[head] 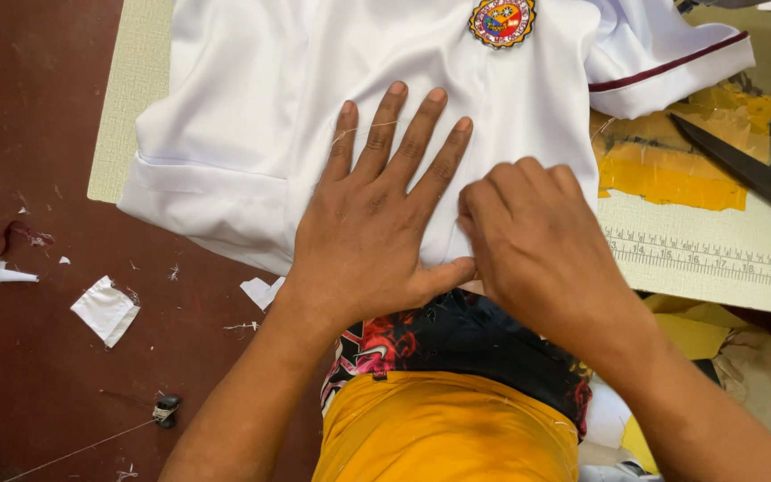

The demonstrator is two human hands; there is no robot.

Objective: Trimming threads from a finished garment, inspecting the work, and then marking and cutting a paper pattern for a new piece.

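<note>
The scissors [751, 170] run off the right edge, handles unseen.

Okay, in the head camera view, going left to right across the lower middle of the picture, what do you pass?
Folded white fabric scrap on the dark red floor → left hand pressed flat on the white shirt → right hand, fingers curled at the shirt's edge → printed ruler strip along the pale cutting board.
</note>
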